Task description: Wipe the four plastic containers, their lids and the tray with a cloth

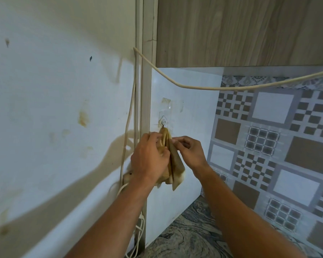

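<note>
A yellowish-brown cloth hangs from a small clear adhesive hook on the white wall. My left hand grips the cloth's left side, fingers curled around the folds. From the right, my right hand pinches the upper edge of the cloth with thumb and fingertips. Both forearms reach up from the bottom of the view. No containers, lids or tray are in view.
A wooden cabinet hangs above. A cream cable sags across the wall, and more cables run down beside the white trim. Patterned tiles cover the right wall. A marbled countertop lies below.
</note>
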`<state>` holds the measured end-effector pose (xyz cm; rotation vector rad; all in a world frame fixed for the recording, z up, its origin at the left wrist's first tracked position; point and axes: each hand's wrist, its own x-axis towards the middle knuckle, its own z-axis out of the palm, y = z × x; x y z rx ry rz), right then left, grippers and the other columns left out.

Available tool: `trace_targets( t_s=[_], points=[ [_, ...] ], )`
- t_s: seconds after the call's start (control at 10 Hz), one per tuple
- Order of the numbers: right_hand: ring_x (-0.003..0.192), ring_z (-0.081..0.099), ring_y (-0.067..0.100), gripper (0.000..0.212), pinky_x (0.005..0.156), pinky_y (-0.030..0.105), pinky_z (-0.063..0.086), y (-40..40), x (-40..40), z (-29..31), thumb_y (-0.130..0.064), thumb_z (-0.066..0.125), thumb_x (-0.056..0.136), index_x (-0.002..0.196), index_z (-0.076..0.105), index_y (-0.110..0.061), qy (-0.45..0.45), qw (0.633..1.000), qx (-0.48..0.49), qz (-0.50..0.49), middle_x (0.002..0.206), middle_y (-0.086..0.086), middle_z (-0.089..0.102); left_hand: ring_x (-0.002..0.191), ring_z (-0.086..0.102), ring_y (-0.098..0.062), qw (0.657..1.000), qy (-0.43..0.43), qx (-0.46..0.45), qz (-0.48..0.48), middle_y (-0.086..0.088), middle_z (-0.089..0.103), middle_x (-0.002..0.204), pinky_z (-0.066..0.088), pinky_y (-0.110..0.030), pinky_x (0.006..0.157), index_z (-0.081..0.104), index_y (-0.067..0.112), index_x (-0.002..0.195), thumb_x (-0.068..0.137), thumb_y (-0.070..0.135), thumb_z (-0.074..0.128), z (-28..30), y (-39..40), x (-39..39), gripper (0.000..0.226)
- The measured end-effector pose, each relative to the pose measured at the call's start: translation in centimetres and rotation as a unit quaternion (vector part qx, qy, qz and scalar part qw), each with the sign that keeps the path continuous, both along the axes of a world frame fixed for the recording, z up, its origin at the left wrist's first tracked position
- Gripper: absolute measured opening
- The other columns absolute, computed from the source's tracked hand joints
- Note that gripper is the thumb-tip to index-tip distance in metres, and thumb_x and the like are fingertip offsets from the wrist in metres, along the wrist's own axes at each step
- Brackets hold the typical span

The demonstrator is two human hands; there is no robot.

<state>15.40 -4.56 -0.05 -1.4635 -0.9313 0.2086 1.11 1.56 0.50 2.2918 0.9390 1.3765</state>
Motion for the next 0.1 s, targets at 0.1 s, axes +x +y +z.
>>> trace_targets(
  t_s=[0.1],
  points=[
    [0.098, 0.074, 0.008, 0.010, 0.096, 0.030, 0.059, -1.40, 0.91, -0.64, -0.031, 0.073, 0.099, 0.103, 0.080, -0.025, -0.036, 0.998, -0.018, -0.044, 0.100, -0.011, 0.080, 0.095, 0.068, -0.022, 1.000, -0.027, 0.011, 0.004, 0.008, 0.060, 0.118, 0.058, -0.036, 0.068, 0.060, 0.033, 0.122, 0.088, 0.038, 0.073, -0.37, -0.18, -0.61, 0.037]
  ],
)
